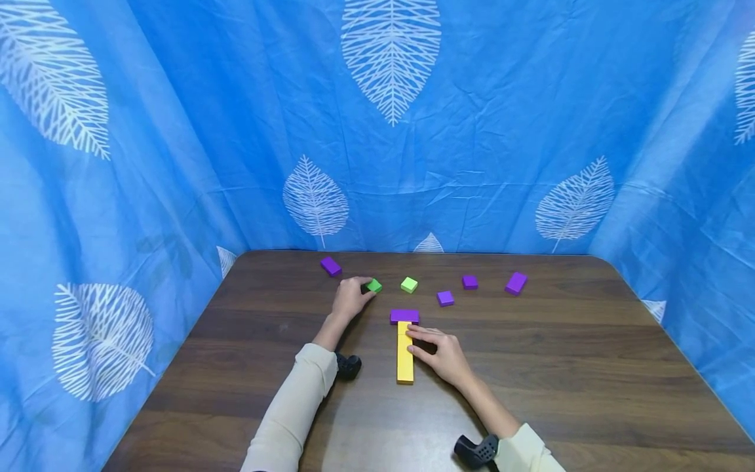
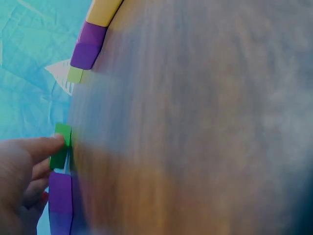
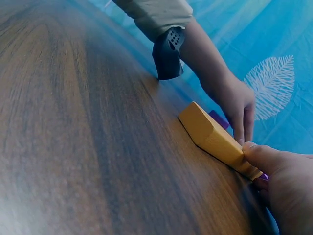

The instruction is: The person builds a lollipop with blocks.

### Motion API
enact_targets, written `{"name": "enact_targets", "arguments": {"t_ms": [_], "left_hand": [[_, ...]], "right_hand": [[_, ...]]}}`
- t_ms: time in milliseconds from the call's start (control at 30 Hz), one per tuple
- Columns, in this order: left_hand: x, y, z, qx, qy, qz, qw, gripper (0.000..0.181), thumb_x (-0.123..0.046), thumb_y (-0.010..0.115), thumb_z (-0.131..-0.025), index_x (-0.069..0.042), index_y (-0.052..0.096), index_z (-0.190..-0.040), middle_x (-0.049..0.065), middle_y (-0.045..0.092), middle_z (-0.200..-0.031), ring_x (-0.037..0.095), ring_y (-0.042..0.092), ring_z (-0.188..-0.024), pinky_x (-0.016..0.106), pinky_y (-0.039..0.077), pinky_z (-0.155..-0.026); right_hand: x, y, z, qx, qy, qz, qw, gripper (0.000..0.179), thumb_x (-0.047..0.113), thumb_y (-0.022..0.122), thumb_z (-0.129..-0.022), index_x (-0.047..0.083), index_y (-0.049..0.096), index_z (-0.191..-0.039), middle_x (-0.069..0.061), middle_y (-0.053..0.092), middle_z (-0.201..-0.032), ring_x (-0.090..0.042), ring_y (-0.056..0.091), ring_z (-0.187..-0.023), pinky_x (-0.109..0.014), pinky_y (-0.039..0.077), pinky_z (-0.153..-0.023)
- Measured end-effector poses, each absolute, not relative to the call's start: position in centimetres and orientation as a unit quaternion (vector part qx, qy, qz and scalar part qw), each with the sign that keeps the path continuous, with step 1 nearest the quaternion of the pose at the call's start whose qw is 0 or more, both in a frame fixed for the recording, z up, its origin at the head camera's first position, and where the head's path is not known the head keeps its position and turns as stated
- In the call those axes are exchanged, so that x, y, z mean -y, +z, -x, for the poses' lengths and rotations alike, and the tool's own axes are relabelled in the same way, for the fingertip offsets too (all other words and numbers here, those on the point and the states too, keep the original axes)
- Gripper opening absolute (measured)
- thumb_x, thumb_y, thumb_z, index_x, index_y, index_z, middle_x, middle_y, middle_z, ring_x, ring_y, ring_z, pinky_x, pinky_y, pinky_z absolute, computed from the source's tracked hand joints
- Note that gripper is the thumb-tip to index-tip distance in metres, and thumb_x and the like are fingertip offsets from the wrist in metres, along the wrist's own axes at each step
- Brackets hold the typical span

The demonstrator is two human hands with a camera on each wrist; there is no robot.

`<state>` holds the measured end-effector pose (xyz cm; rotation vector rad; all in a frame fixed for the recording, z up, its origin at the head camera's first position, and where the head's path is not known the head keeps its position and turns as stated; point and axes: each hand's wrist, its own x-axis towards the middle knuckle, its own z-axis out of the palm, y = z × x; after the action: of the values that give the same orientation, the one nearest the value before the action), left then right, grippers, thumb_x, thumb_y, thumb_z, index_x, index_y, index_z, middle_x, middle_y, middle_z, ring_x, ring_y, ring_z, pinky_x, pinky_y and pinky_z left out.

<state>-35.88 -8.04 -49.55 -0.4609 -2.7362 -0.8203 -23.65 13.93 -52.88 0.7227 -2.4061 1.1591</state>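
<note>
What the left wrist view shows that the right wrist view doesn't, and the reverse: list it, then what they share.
Left wrist view only: the green block and the light green block.
Right wrist view only: the right grip, the pale left sleeve and the black wrist-worn device.
Both: the left grip, part of the yellow bar, purple blocks, the blue leaf-print curtain and the wooden tabletop.

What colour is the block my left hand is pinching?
Green, plain on the faces that show; the block in the left hand shows best in left wrist.
</note>
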Motion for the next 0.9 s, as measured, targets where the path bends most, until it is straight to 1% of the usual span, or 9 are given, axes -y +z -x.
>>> {"name": "enact_targets", "arguments": {"t_ms": [100,167,367,500,567,667,800,900], "left_hand": [[7.8,-49.5,35.8,0.93,-0.291,0.191,0.116,0.035,-0.015,0.072,-0.081,-0.005,0.065,-0.114,0.011,0.064,-0.113,0.025,0.059,-0.107,0.036,0.046,-0.091],[7.6,-49.4,35.7,0.922,-0.301,0.223,0.101,0.035,-0.015,0.07,-0.083,-0.006,0.065,-0.116,0.01,0.063,-0.114,0.024,0.057,-0.109,0.036,0.045,-0.094],[7.0,-48.8,35.3,0.9,-0.318,0.295,0.029,0.035,-0.015,0.066,-0.087,-0.007,0.062,-0.121,0.008,0.062,-0.118,0.023,0.054,-0.113,0.039,0.04,-0.098],[6.9,-48.7,35.3,0.902,-0.294,0.316,0.005,0.034,-0.015,0.066,-0.087,-0.008,0.063,-0.12,0.006,0.062,-0.118,0.021,0.055,-0.112,0.036,0.041,-0.097],[6.9,-48.7,35.3,0.902,-0.285,0.324,-0.005,0.033,-0.016,0.066,-0.087,-0.009,0.064,-0.119,0.006,0.062,-0.117,0.021,0.056,-0.111,0.034,0.044,-0.094],[7.0,-48.8,35.3,0.9,-0.278,0.334,-0.017,0.034,-0.016,0.067,-0.086,-0.008,0.064,-0.118,0.006,0.062,-0.117,0.021,0.057,-0.11,0.034,0.044,-0.094],[7.3,-48.7,35.3,0.899,-0.273,0.341,-0.033,0.038,-0.016,0.068,-0.085,-0.008,0.062,-0.122,0.007,0.06,-0.12,0.022,0.054,-0.113,0.034,0.042,-0.096],[7.6,-48.5,35.3,0.897,-0.292,0.328,-0.042,0.039,-0.014,0.065,-0.087,-0.008,0.06,-0.124,0.007,0.059,-0.123,0.022,0.052,-0.115,0.035,0.042,-0.097]], "right_hand": [[-13.9,-52.9,23.6,0.854,0.412,-0.257,0.185,0.029,0.021,0.074,-0.079,0.011,0.071,-0.106,0.0,0.065,-0.114,-0.02,0.059,-0.107,-0.04,0.045,-0.091],[-13.9,-52.9,23.6,0.855,0.412,-0.257,0.184,0.029,0.021,0.074,-0.079,0.011,0.071,-0.106,-0.001,0.065,-0.114,-0.02,0.059,-0.107,-0.04,0.045,-0.091],[-13.7,-52.8,23.5,0.859,0.41,-0.25,0.179,0.029,0.023,0.073,-0.08,0.013,0.071,-0.107,0.002,0.064,-0.114,-0.018,0.058,-0.108,-0.039,0.046,-0.091],[-13.7,-52.8,23.5,0.858,0.41,-0.251,0.18,0.028,0.023,0.073,-0.08,0.013,0.071,-0.107,0.002,0.064,-0.114,-0.018,0.058,-0.108,-0.04,0.046,-0.091],[-13.7,-52.9,23.5,0.858,0.411,-0.25,0.181,0.028,0.022,0.073,-0.08,0.012,0.071,-0.106,0.001,0.064,-0.114,-0.018,0.058,-0.108,-0.039,0.046,-0.091],[-13.8,-52.9,23.5,0.858,0.409,-0.251,0.184,0.029,0.022,0.073,-0.08,0.011,0.071,-0.107,0.0,0.064,-0.114,-0.019,0.058,-0.108,-0.039,0.045,-0.091],[-13.8,-52.9,23.5,0.859,0.406,-0.251,0.182,0.029,0.022,0.073,-0.08,0.011,0.071,-0.107,0.0,0.064,-0.114,-0.019,0.058,-0.108,-0.039,0.045,-0.091],[-13.7,-52.8,23.5,0.861,0.404,-0.251,0.18,0.029,0.023,0.073,-0.08,0.012,0.071,-0.107,0.001,0.064,-0.114,-0.018,0.058,-0.108,-0.039,0.045,-0.091]]}}
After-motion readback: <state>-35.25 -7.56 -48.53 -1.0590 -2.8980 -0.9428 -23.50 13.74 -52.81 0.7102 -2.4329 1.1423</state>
